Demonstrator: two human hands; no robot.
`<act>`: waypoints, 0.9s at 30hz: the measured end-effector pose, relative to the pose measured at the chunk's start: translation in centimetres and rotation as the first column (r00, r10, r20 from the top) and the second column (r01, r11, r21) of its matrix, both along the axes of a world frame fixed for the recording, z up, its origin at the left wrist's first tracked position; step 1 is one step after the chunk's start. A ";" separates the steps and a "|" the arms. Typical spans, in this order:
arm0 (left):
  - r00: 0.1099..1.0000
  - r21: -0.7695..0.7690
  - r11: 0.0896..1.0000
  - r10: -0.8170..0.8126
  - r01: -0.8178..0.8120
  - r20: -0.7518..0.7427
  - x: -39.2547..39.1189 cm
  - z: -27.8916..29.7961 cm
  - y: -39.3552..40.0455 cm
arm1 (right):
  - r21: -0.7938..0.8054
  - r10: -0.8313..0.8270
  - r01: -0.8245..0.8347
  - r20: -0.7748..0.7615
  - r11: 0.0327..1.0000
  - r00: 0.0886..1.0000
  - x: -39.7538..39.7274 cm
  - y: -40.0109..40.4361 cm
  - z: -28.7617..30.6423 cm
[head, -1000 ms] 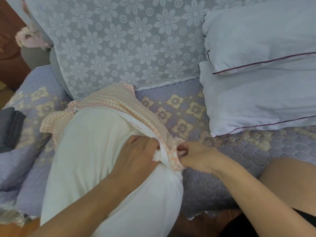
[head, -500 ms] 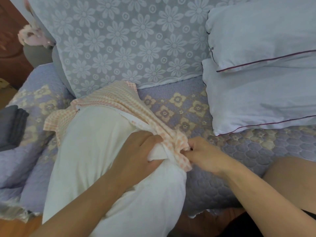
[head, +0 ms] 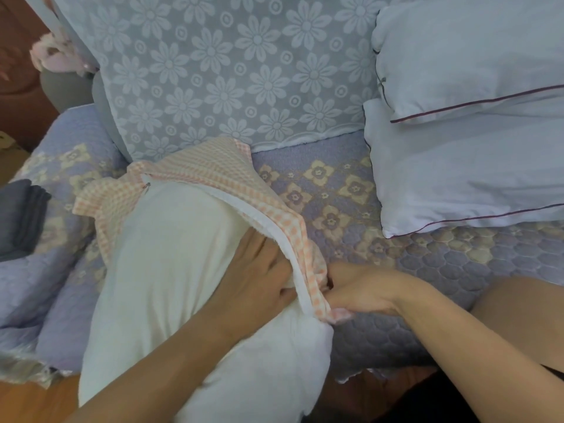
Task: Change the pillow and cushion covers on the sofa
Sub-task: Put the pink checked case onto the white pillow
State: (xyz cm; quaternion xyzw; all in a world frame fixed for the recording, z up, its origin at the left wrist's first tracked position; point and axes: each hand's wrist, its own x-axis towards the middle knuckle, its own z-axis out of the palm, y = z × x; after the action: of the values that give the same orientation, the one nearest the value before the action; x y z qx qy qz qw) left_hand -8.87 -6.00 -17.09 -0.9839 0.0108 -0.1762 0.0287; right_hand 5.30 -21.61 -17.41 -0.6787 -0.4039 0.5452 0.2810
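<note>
Lying lengthwise across the front of the quilted sofa seat [head: 427, 257], a white pillow insert [head: 171, 270] is seen with its far end and right side covered by a peach checked cover [head: 213, 169]. The insert's near end is cut off by the bottom edge of the view. A small zipper pull [head: 147, 185] can be made out at the cover's far left corner.

The left hand [head: 256, 279] is laid flat on the insert, its fingertips tucked under the cover's white-lined edge and hidden there; whether anything is gripped by them cannot be told. The right hand [head: 357, 288] is closed on the bunched cover edge from the outside, though its fingers are largely concealed by the fabric.

Against the backrest a floral lace cushion [head: 232, 71] is propped, its top cropped. To the right, two white pillows [head: 473, 148] with dark piping are stacked, both cut off at the frame's side. At the left edge a folded dark grey cloth [head: 21, 215] is only partly visible, and a blurred pink object [head: 55, 54] behind the sofa arm cannot be identified.
</note>
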 end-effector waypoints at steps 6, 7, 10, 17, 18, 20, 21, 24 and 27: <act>0.947 -0.134 0.977 0.196 -0.166 0.255 0.2 1.4 -0.4 | 0.149 -0.320 0.312 0.032 0.938 0.947 -0.5 -0.2 -0.7; 0.938 -0.118 0.986 0.146 -0.114 0.315 -0.1 2.0 -0.5 | 0.160 -0.360 0.358 -0.016 0.920 0.933 -0.3 -0.4 -0.4; 0.953 0.170 0.974 -0.189 0.151 0.235 0.1 4.4 -0.9 | 0.212 -0.386 0.391 -0.068 0.895 0.920 -0.3 -0.6 0.5; 0.838 0.450 0.726 -0.535 0.520 -0.105 2.9 8.7 0.8 | 0.232 -0.334 0.406 -0.297 0.884 0.895 -0.9 -0.9 1.4; 0.823 0.462 0.712 -0.564 0.529 -0.073 2.9 9.1 0.5 | 0.232 -0.327 0.437 -0.394 0.869 0.859 -0.9 -1.0 1.5; 0.810 0.461 0.713 -0.587 0.528 -0.020 2.8 9.0 -1.1 | 0.212 -0.314 0.483 -0.533 0.849 0.786 -1.2 -1.1 2.3; 0.805 0.446 0.718 -0.593 0.535 -0.012 2.8 8.6 -2.0 | 0.165 -0.357 0.522 -0.558 0.837 0.749 -2.1 -0.5 3.3; 0.789 0.406 0.707 -0.611 0.579 -0.062 2.6 7.0 -4.3 | 0.142 -0.701 0.761 -0.313 0.633 0.641 -4.3 1.4 5.6; 0.747 0.380 0.662 -0.651 0.646 -0.137 1.8 8.0 -4.7 | 0.142 -0.493 0.531 -0.232 0.835 0.838 -3.5 1.1 7.9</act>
State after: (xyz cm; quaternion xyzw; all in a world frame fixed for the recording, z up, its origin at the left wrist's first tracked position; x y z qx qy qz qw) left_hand -7.08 -10.66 -9.07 -0.8861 0.3961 -0.1739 0.1663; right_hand 1.84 -20.48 -9.54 -0.6764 -0.2315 0.4669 0.5205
